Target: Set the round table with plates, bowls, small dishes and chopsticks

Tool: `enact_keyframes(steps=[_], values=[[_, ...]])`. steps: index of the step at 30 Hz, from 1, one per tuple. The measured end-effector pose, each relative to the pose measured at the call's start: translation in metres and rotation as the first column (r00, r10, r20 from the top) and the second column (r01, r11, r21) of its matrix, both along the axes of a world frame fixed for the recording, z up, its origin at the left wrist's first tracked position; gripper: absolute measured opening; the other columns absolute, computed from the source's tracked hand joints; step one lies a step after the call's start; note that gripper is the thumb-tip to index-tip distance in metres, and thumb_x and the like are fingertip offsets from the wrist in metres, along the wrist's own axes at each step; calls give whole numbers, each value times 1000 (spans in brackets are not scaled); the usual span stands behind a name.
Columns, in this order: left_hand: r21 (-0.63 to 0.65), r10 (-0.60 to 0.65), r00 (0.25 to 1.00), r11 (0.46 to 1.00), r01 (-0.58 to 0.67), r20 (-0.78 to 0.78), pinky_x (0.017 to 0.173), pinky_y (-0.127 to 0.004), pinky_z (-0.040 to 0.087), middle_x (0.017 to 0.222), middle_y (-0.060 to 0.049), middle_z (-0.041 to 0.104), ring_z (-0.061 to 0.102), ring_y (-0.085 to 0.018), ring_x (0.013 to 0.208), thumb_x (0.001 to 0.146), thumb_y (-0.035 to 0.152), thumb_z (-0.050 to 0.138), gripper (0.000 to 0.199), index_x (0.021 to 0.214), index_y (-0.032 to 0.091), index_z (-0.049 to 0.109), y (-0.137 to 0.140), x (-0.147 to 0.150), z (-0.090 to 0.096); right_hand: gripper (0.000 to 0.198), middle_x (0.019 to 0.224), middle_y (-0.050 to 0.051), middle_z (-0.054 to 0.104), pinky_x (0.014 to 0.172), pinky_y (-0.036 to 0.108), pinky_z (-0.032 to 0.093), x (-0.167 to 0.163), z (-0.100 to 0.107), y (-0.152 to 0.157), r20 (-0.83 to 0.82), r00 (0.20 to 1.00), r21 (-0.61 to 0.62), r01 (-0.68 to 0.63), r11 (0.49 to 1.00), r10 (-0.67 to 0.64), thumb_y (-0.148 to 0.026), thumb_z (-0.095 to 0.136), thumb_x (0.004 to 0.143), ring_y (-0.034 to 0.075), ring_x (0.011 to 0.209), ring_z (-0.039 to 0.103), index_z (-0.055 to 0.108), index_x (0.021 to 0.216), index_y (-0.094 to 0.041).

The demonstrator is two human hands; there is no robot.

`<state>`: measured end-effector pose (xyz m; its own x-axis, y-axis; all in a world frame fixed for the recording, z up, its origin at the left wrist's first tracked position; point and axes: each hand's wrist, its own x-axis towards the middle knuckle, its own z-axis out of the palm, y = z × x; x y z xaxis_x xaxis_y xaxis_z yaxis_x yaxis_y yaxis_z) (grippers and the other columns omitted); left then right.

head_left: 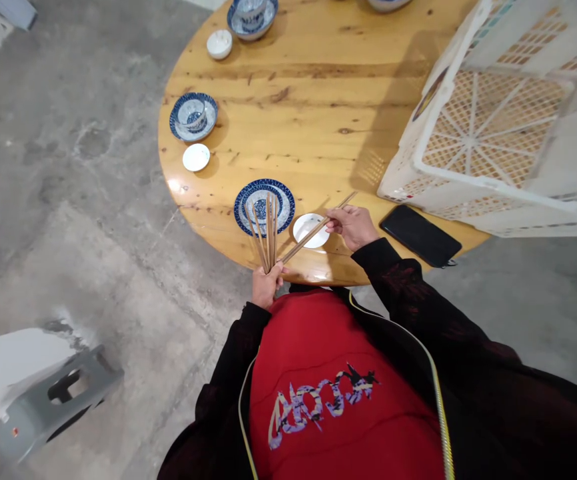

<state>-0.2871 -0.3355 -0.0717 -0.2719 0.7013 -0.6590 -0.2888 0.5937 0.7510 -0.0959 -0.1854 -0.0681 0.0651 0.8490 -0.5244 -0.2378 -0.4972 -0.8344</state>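
My left hand (265,285) is closed around the lower ends of several wooden chopsticks (269,237), which fan upward over a blue-and-white plate (240,217). Between the fingers of my right hand (352,225) is the far part of a pair of chopsticks (304,241), slanting down to the left until the near ends meet my left hand. Beneath that slanting pair sits a small white dish (313,240), partly covered by it. A patterned bowl (262,203) rests on the plate, behind the fanned chopsticks.
A white plastic crate (433,177) stands on the round wooden table (298,133) at right, with a black phone (421,235) near it. More blue-and-white plates (175,123) with bowls and small white dishes (196,157) line the left edge. A grey stool (58,400) is on the floor.
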Motion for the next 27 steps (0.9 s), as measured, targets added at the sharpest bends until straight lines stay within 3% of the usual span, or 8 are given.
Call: enact_keyframes(steps=[6, 12, 23, 27], values=[[29, 50, 997, 998, -52, 52, 38, -20, 26, 70, -2, 71, 42, -4, 41, 71, 44, 84, 35, 80, 14, 67, 0, 5, -2, 17, 56, 0, 63, 49, 14, 56, 5, 1, 1, -126, 991, -83, -56, 995, 45, -13, 83, 79, 7, 49, 59, 68, 72, -14], [-36, 71, 995, 997, -68, 70, 37, -20, 24, 65, -1, 68, 39, -3, 39, 68, 47, 86, 39, 74, 14, 67, -2, 9, 1, 18, 60, -4, 63, 54, 15, 58, 15, 4, -2, -186, 977, -51, -118, 992, 107, -16, 87, 77, 7, 50, 60, 69, 79, -17], [-61, 39, 998, 997, -36, 52, 38, -19, 24, 62, 0, 64, 38, -3, 41, 72, 49, 85, 40, 70, 14, 65, -8, 12, 2, 29, 58, -1, 64, 52, 18, 59, 19, -10, -5, -143, 982, -16, -124, 992, 120, -27, 94, 72, 9, 49, 61, 67, 74, -16], [-50, -43, 996, 998, 39, -73, 41, -21, 24, 47, 4, 49, 36, -5, 40, 79, 50, 78, 40, 62, 16, 65, -13, 12, 0, 30, 56, -1, 62, 49, 16, 55, 24, -15, 1, -109, 992, -9, -67, 998, 65, -21, 95, 68, 8, 49, 59, 66, 68, -15]])
